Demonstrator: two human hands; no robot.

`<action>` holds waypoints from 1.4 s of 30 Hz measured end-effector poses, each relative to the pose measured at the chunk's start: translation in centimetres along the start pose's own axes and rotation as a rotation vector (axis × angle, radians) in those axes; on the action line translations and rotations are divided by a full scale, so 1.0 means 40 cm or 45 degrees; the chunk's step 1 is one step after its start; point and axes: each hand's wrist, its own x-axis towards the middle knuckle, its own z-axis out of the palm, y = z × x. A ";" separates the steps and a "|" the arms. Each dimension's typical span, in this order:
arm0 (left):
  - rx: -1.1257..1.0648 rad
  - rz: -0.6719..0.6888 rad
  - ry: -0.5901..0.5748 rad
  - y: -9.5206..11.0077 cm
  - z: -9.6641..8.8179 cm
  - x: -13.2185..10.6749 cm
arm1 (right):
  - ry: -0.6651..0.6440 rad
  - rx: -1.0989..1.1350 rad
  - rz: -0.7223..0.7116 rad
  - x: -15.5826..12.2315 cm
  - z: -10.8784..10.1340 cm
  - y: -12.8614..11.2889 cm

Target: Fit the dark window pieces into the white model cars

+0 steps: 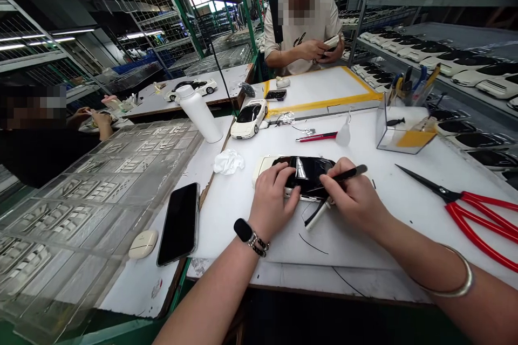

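Observation:
A white model car [265, 164] with a black glossy roof lies in front of me on the white work surface. Its near-side door [318, 215] appears swung outward. My left hand [275, 188] is closed around the car's left end, fingers over the top and thumb on the near side. In my right hand [350, 197] are black tweezers [351, 173], pinched between thumb and fingers, with their back end pointing right. My right fingertips touch the roof's right part; the tweezer tips are hidden.
Red-handled scissors [457, 199] lie at right, below a clear tool holder [404, 129]. Left are a phone [178, 223], earbud case [143, 243], crumpled tissue [229, 161] and white bottle [199, 113]. Another model car [249, 118] stands behind. A co-worker [303, 27] sits opposite, holding a car part.

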 end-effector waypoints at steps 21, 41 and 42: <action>0.000 -0.012 -0.013 0.001 0.000 0.001 | -0.017 -0.013 -0.035 -0.006 0.002 0.008; -0.027 0.004 0.016 0.002 -0.001 -0.001 | 0.028 0.005 -0.076 -0.008 0.005 0.012; -0.027 0.004 0.018 0.002 -0.001 -0.001 | 0.022 0.002 -0.077 -0.008 0.004 0.012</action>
